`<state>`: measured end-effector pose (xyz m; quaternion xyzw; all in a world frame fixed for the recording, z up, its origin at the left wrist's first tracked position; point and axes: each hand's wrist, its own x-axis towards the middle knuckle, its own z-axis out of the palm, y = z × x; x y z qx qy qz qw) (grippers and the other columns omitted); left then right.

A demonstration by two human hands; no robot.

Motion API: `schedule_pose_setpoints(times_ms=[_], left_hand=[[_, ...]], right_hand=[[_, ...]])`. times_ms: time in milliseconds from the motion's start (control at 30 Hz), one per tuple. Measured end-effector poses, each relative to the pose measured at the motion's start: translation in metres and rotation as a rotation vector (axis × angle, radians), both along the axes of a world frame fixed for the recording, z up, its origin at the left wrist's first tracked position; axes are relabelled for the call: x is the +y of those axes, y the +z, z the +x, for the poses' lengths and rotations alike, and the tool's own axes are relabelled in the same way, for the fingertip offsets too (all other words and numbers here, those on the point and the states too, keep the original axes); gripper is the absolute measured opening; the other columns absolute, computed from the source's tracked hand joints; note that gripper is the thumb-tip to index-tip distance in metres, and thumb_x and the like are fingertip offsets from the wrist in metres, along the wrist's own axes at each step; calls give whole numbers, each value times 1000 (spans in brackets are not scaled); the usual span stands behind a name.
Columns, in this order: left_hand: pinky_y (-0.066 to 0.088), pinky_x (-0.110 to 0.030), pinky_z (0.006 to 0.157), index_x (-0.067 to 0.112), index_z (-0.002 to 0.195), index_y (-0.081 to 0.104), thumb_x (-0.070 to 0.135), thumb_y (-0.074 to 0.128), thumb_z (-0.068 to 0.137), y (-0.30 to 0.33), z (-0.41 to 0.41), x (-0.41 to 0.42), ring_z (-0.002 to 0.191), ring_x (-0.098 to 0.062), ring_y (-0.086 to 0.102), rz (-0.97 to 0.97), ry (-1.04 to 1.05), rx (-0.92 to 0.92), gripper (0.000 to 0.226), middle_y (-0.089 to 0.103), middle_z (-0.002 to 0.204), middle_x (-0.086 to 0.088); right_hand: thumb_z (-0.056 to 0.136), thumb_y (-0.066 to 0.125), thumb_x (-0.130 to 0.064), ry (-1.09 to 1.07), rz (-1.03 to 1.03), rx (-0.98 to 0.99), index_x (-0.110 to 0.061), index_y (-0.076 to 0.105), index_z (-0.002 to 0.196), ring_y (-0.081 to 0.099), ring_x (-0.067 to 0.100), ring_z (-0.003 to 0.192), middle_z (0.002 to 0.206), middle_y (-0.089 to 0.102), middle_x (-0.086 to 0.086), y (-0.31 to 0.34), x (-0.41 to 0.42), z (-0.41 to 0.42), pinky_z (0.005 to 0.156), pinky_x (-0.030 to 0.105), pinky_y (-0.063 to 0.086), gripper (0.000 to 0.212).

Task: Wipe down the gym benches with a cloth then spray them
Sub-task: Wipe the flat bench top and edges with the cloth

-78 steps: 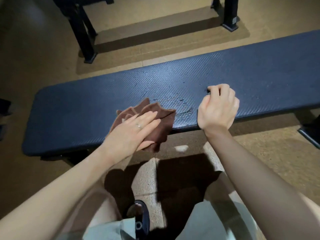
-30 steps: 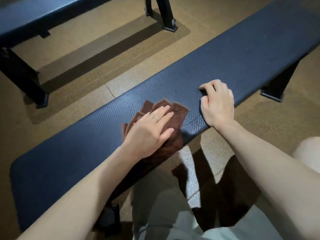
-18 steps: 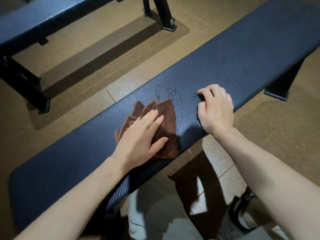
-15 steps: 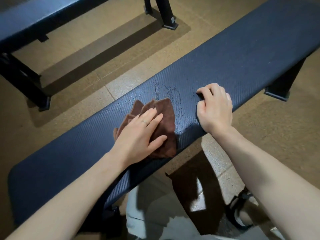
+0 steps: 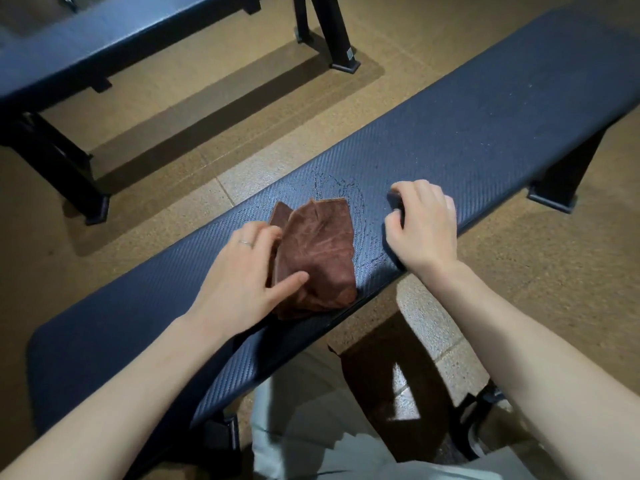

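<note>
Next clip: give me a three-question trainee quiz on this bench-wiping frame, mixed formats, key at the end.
1. True or false: the brown cloth lies on the near bench.
2. Which hand touches the cloth? A) left hand B) right hand C) both
3. Fill in: the right hand rests on the bench's near ____.

Key: 1 true; 2 A; 3 edge.

bench: dark padded, wet streaks | on it: folded brown cloth
</note>
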<state>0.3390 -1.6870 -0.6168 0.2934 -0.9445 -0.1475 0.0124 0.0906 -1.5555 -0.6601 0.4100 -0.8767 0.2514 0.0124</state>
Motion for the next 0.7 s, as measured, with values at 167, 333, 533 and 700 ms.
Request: schedule_pose_setpoints(times_ms=[167, 333, 533, 700], left_hand=[[41, -45, 107, 10, 142, 37, 73, 67, 76, 0, 10, -5, 129, -32, 46, 212, 360, -71, 96, 45, 137, -14], [43, -34, 80, 14, 116, 44, 46, 87, 73, 12, -8, -9, 101, -21, 61, 496, 540, -30, 69, 62, 109, -1], [50, -20, 71, 14, 92, 73, 11, 77, 84, 21, -14, -23, 84, -15, 68, 872, 515, 169, 10, 77, 88, -2], [50, -12, 78, 26, 96, 73, 9, 67, 94, 39, -20, -29, 82, 1, 68, 790, 378, 291, 18, 76, 84, 17]], right_hand=[[95, 53, -51, 53, 274, -471, -21, 51, 125, 63, 35, 101, 104, 67, 8, 42, -1, 61, 91, 44, 51, 42], [87, 73, -39, 63, 273, -674, -24, 41, 144, 59, 24, 111, 108, 62, -2, 47, -13, 76, 86, 33, 44, 68], [79, 77, -11, 13, -20, -803, -31, 50, 134, 55, 16, 84, 88, 52, -11, 41, -17, 70, 79, 30, 42, 64], [77, 73, -5, -44, -209, -979, -26, 63, 114, 61, 11, 75, 81, 59, -1, 51, -17, 61, 73, 27, 51, 44]])
